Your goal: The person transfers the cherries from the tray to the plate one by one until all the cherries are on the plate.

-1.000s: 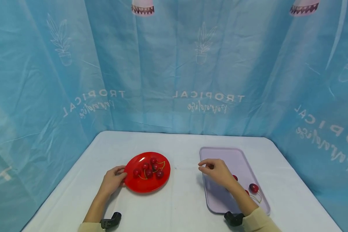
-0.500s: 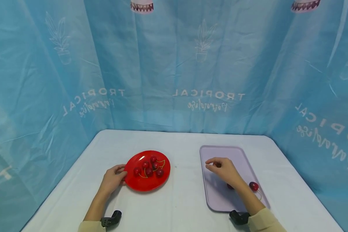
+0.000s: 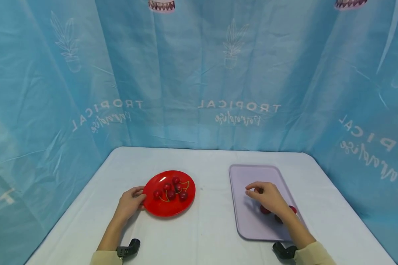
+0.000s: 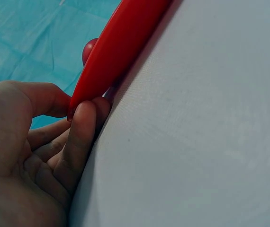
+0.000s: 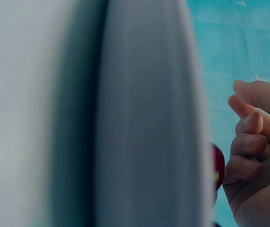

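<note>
On the left of the table, my left hand [image 3: 129, 204] pinches the rim of a round red plate [image 3: 152, 209]. The left wrist view has the thumb [image 4: 52, 97] on the rim's upper side and fingers beneath. Several dark red cherries [image 3: 171, 194], some with green stems, lie in the plate. Over the lilac tray [image 3: 248, 228] hovers my right hand [image 3: 268, 197], holding nothing, its fingers loosely bent with a gap at the thumb. Below its wrist and forearm are cherries [image 3: 264, 209] on the tray, partly hidden by the arm.
A white cloth covers the table [image 3: 212, 221] under both the plate and the tray. Blue printed curtains [image 3: 185, 73] stand along the back and both sides. In the right wrist view the tray's edge [image 5: 149, 113] fills the middle, with a cherry [image 5: 218, 168] just past it.
My right hand has moved right, from the tray's left edge to over its middle. The left hand keeps its grip on the plate, which stays in place. The head view has tilted slightly.
</note>
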Demonstrator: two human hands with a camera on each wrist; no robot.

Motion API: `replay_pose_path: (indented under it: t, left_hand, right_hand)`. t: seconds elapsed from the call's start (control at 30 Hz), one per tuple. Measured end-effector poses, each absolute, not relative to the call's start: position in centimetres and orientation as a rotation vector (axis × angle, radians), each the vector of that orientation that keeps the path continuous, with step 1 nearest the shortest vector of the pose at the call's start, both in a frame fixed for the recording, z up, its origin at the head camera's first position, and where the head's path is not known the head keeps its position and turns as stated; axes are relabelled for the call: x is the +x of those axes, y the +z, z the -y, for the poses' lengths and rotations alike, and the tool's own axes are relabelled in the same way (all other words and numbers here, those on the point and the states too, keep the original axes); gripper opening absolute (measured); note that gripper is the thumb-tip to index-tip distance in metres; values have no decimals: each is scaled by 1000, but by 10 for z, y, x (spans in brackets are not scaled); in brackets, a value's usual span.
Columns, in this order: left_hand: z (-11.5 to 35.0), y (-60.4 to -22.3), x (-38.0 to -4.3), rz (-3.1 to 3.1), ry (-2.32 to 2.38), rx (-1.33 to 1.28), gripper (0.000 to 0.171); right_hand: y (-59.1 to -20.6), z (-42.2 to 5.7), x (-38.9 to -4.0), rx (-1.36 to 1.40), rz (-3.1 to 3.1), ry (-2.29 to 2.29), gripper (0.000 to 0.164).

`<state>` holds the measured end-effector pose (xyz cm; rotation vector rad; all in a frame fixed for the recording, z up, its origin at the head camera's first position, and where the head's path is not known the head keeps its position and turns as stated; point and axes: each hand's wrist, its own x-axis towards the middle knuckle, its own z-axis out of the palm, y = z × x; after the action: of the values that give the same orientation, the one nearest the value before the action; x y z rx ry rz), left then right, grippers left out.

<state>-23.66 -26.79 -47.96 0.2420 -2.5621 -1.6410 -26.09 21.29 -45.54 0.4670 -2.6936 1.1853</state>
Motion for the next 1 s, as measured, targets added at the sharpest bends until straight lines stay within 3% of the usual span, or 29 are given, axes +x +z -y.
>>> replay_pose_path:
  t: [1.0]
  left_hand:
    - [270, -480, -238, 2552, -1642, 218, 40]
  right_hand:
    - [-454, -229, -242, 410, 2940, 873, 20]
